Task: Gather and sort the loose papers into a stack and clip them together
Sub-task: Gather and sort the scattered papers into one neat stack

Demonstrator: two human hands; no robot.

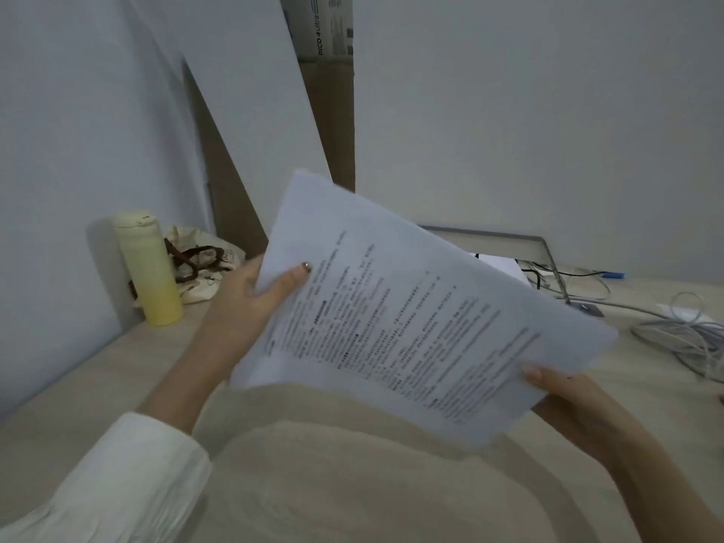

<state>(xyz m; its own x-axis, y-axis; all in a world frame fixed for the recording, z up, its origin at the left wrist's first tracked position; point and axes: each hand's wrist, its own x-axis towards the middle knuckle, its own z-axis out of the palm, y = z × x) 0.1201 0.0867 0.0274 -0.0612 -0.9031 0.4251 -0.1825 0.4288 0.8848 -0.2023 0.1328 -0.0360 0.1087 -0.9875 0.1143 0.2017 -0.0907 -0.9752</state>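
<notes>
Above the desk (98,370), both hands grip the paper stack (411,315) at opposite edges.

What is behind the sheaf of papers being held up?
A grey metal frame and cables show past the papers. The left hand and right hand pinch them, thumbs in front; their other fingers and the desk behind are covered.

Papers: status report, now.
Papers held in the air by left grip and right grip. No clip seen. Nothing in the way.
</notes>
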